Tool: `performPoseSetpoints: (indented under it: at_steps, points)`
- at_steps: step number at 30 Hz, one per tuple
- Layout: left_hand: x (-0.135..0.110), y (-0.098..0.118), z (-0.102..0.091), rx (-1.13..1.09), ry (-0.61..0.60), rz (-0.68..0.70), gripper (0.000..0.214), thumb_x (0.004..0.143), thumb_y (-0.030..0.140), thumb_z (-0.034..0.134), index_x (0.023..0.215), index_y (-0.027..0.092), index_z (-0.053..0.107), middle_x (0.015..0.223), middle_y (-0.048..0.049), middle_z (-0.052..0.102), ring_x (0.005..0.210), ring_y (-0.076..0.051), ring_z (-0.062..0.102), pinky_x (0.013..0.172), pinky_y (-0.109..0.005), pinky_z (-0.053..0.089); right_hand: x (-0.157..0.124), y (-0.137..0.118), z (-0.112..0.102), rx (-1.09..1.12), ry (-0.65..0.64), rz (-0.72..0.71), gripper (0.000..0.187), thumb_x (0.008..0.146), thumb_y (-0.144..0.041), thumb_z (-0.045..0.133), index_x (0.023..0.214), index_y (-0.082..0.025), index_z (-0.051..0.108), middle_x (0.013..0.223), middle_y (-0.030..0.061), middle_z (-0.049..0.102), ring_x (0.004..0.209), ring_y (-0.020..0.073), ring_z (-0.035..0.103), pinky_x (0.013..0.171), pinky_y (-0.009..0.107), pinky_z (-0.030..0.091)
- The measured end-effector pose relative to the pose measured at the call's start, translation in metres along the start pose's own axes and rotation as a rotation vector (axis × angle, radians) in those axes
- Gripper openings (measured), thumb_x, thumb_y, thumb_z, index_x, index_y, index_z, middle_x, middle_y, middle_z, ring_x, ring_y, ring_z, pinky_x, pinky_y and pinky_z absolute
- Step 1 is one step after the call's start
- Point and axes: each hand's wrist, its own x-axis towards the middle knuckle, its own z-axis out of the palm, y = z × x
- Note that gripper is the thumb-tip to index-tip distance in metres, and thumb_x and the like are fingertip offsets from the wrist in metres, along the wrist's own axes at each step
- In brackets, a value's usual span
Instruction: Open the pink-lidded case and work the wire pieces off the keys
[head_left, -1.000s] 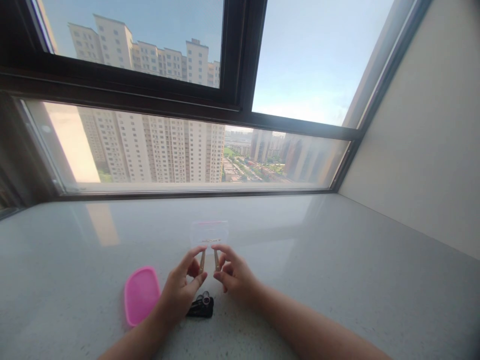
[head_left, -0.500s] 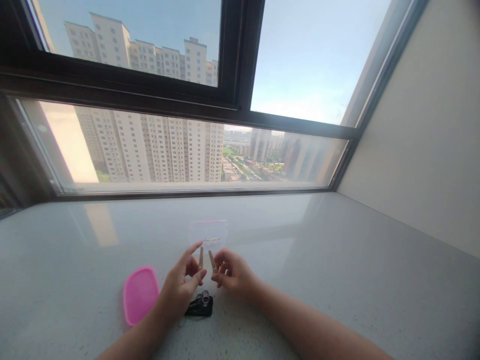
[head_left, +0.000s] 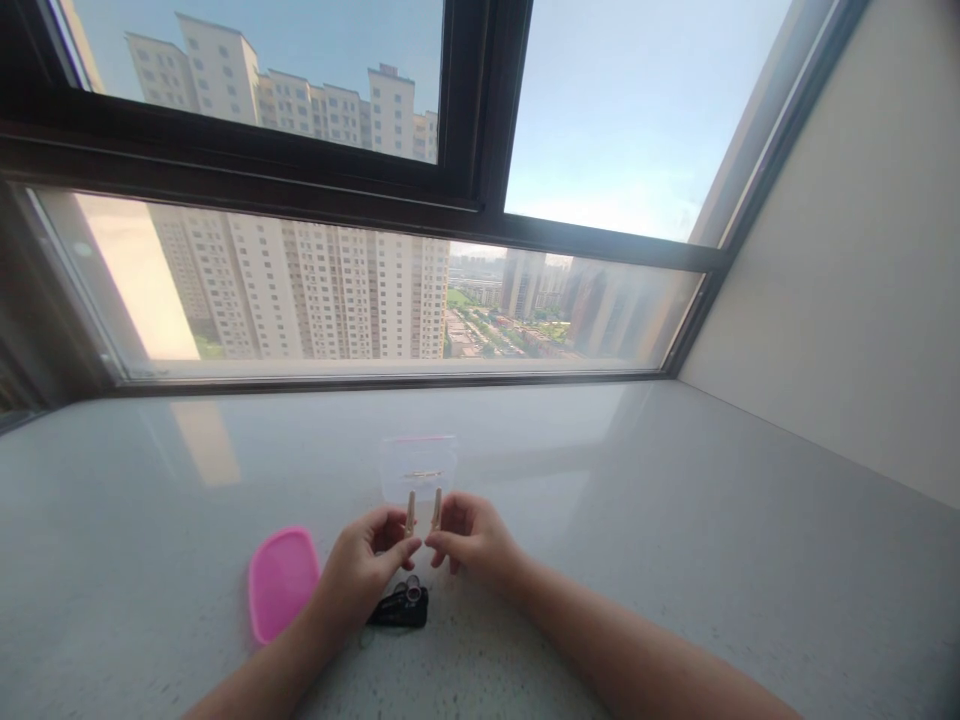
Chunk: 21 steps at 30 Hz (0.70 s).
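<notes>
Between thumb and fingers, my left hand pinches a slim tan piece, which stands upright. My right hand grips a second slim tan piece in the same way. The two pieces point up side by side with a small gap between them, and their lower ends are hidden by my fingers. Just beyond them lies a clear zip bag with thin gold-coloured bits on or in it. Below my hands is a black item with small round, glassy or metallic parts on top.
A pink rounded tray or lid lies left of my left forearm. The pale speckled counter runs back to a dark-framed window. On the right rises a plain wall.
My hands have drawn closer together. The tan pieces now stand nearly parallel instead of slanting, and my left index finger has curled in from its stretched position. The view has shifted slightly.
</notes>
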Motion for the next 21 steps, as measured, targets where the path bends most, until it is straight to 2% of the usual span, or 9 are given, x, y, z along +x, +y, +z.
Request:
performPoseSetpoints:
  at_steps: [7, 14, 21]
  points:
    - [0.0031, -0.0033, -0.0008, -0.009, 0.003, 0.014, 0.017, 0.076, 0.028, 0.064, 0.087, 0.016, 0.064, 0.062, 0.0025, 0.06, 0.056, -0.015, 0.058, 0.057, -0.026, 0.047, 0.001, -0.0003, 0.003, 0.121, -0.024, 0.017, 0.04, 0.059, -0.038, 0.08, 0.075, -0.013, 0.052, 0.062, 0.0, 0.063, 0.047, 0.0134, 0.062, 0.036, 0.018, 0.045]
    - [0.0012, 0.0021, 0.0001, -0.069, -0.023, -0.017, 0.017, 0.075, 0.026, 0.065, 0.088, 0.016, 0.063, 0.061, 0.0037, 0.056, 0.055, -0.013, 0.056, 0.055, -0.024, 0.045, -0.0014, -0.0032, 0.0057, 0.156, -0.046, 0.03, 0.04, 0.059, -0.036, 0.081, 0.075, -0.013, 0.052, 0.06, -0.0006, 0.062, 0.045, 0.0124, 0.06, 0.039, 0.019, 0.046]
    - [-0.0004, 0.0026, 0.002, -0.141, 0.015, -0.039, 0.036, 0.07, 0.029, 0.071, 0.102, 0.016, 0.061, 0.058, 0.0071, 0.051, 0.05, -0.011, 0.055, 0.049, -0.022, 0.044, -0.0025, -0.0047, 0.0079, 0.154, -0.048, -0.039, 0.035, 0.063, -0.031, 0.079, 0.076, -0.014, 0.052, 0.061, -0.0028, 0.058, 0.045, 0.0095, 0.057, 0.041, 0.018, 0.044]
